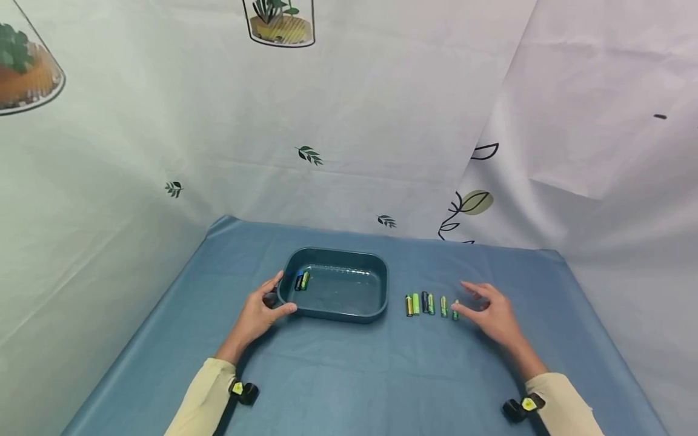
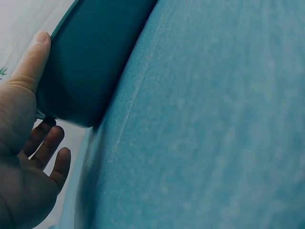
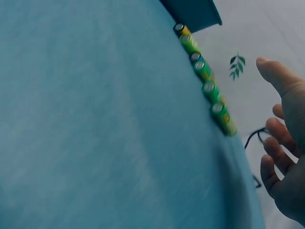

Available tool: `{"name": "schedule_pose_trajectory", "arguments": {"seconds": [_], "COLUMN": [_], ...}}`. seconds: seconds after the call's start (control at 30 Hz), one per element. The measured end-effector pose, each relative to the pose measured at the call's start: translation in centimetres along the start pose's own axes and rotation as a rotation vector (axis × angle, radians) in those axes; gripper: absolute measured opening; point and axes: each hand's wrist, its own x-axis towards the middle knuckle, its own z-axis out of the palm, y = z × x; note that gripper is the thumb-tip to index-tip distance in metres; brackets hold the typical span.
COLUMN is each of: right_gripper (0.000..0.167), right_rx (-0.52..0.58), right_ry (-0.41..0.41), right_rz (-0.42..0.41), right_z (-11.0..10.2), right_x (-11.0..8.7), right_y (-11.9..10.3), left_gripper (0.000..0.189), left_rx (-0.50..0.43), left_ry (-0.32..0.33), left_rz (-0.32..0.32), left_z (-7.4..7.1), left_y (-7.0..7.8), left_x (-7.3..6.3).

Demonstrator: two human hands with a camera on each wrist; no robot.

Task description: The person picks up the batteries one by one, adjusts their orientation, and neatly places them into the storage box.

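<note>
A dark teal baking dish stands on the blue cloth, with two batteries side by side at its left end. My left hand grips the dish's left end: the thumb lies along the front wall and the other fingers are by the small end handle. Right of the dish, several green, yellow and dark batteries stand in a row. My right hand is at the row's right end, thumb and fingers spread apart, thumb tip overlapping the last battery in the head view. Nothing is between its fingers.
Blue cloth covers the table. White fabric printed with leaves and plants hangs behind it and at both sides. A black wrist camera sits at the left sleeve and another camera at the right sleeve.
</note>
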Motion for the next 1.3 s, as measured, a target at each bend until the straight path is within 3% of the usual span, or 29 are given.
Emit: {"name": "schedule_pose_trajectory", "arguments": {"seconds": [0.23, 0.7, 1.3], "right_gripper": [0.065, 0.068, 0.057], "right_rx": [-0.020, -0.031, -0.055], "right_ry": [-0.033, -0.126, -0.158], "right_rz": [0.018, 0.038, 0.016], "right_z": [0.1, 0.4, 0.3], "right_x": [-1.0, -0.8, -0.8], "right_y": [1.2, 1.8, 1.4], "left_gripper": [0.091, 0.092, 0.090], "left_rx": [-0.008, -0.006, -0.011], "left_ry": [-0.007, -0.004, -0.006], "left_rz": [0.000, -0.005, -0.003], "left_z": [-0.1, -0.1, -0.1], "left_y": [0.0, 0.0, -0.1], "left_x": [-0.1, 0.0, -0.1]}}
